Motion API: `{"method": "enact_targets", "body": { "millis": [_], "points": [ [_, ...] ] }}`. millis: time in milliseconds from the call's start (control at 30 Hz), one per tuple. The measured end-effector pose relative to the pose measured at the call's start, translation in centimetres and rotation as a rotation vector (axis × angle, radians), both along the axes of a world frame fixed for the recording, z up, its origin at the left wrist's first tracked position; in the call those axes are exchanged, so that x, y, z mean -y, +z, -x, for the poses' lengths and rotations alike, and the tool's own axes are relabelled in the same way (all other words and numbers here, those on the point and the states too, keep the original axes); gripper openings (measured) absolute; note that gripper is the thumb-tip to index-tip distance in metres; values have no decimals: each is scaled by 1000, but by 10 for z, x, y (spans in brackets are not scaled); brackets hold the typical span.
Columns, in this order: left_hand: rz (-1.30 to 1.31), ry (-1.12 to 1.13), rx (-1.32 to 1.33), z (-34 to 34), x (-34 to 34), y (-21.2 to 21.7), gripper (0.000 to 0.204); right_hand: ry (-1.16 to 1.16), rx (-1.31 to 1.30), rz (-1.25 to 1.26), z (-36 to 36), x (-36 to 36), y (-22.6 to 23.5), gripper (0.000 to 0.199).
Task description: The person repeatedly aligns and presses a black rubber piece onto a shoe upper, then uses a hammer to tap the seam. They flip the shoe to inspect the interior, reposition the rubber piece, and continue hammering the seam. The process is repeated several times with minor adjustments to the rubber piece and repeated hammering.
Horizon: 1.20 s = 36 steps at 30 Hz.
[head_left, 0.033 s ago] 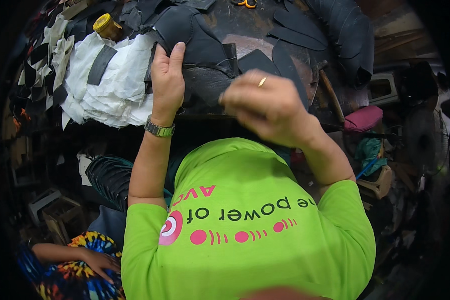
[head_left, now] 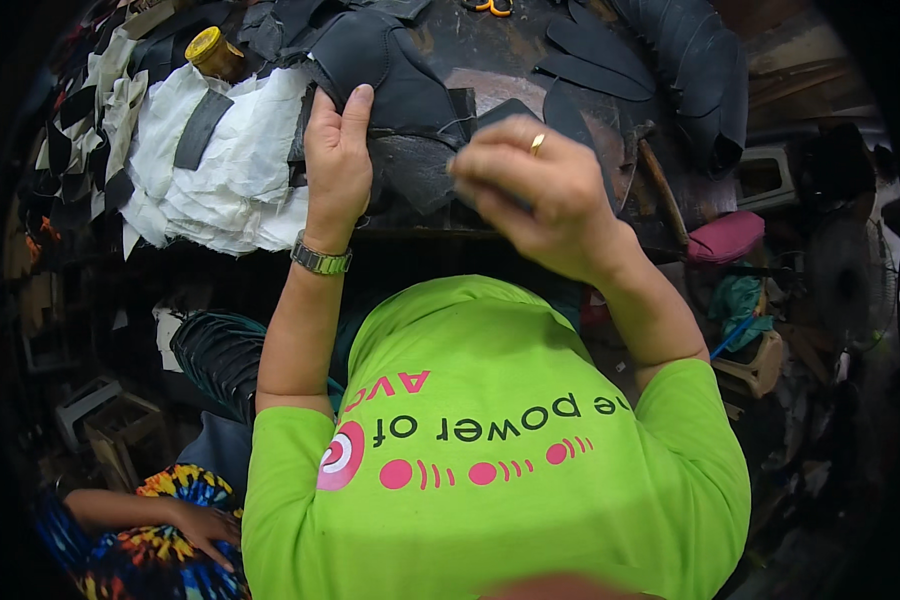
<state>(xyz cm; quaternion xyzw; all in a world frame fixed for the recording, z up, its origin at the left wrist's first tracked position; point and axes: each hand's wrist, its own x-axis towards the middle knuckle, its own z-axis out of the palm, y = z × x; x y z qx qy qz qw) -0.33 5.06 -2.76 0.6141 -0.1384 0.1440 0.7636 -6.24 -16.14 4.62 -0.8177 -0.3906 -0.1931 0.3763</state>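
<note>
At the far left of the table (head_left: 530,80) lies a heap of white cloth pieces (head_left: 220,170), with a dark strip (head_left: 198,130) on top and a small yellow-lidded jar (head_left: 213,50) just behind it. Next to the heap lies a black leather piece (head_left: 390,75), cut in a curved shape. The left hand (head_left: 337,165) rests flat on the near edge of this piece. Its fingers (head_left: 355,105) are stretched out and close together, pressing down on the leather and not curled around it. A metal wristwatch (head_left: 321,260) sits on the left wrist.

To the right, the right hand (head_left: 540,195) is raised a little above the table, and it looks blurred. Its fingers (head_left: 490,165) are bent inward, closed in a pinch, with a gold ring (head_left: 537,143) on one of them. A small dark bit shows at the fingertips, but I cannot tell what it is. Beyond this hand, more black leather cut-outs (head_left: 660,55) lie spread over the table. A pink pouch (head_left: 727,237) is at the right, below the table edge.
</note>
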Motion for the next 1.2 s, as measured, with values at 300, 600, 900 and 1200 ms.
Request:
{"method": "enact_targets", "body": {
  "millis": [300,600,900,1200],
  "points": [
    [-19,6,31,10,8,3,33,-176,100,60,-22,-4,-37,21],
    [44,-75,-72,9,10,4,28,-162,311,241,-24,1,-38,18],
    [-96,22,51,8,7,0,29,-290,354,273,-39,6,-19,18],
    [17,-8,9,6,16,-3,35,362,-185,138,17,6,4,26]
  ]
}}
